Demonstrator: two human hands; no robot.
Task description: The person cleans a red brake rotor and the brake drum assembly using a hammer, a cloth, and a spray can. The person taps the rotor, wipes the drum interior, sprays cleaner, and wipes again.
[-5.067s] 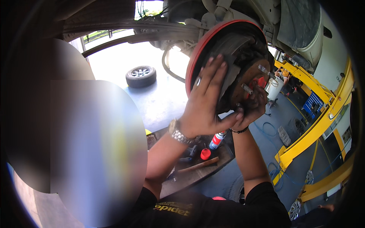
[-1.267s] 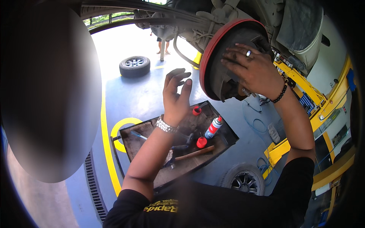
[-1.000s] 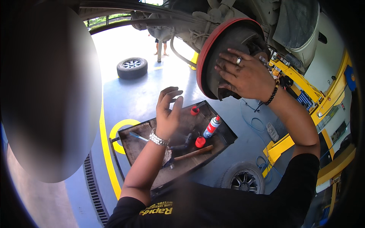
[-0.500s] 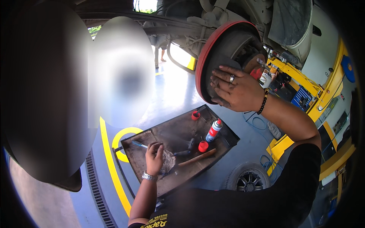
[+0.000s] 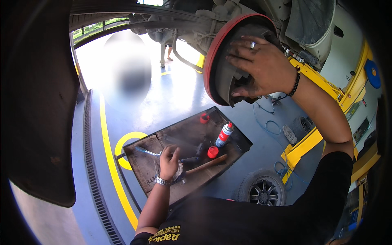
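A round brake assembly (image 5: pixel 209 53) with a red rim and a dark inside hangs at upper right. My right hand (image 5: pixel 263 65) is spread across its face, fingers and thumb bent around a grey, curved part that looks like a brake shoe (image 5: pixel 227 83); the palm hides much of it. Over the tool tray (image 5: pixel 139 171) is my left hand (image 5: pixel 169 160), fingers loosely curled and apart, nothing visible in them. It is beside a blue-handled tool with a metal shaft (image 5: pixel 148 152) and above a greyish rag (image 5: pixel 178 171), partly covered by the hand.
The tray also carries a spray can (image 5: pixel 224 134), red cups (image 5: pixel 212 152), a wooden handle (image 5: pixel 208 164) and dark tools. A wheel (image 5: pixel 263 190) lies near its lower right corner. Yellow lift arms (image 5: pixel 300 149) and a blue hose (image 5: pixel 281 169) are to the right.
My right hand has shifted up and right across the brake, its fingers now more bent. My left hand has moved slightly right over the tray, showing more of the blue-handled tool. The view has shifted.
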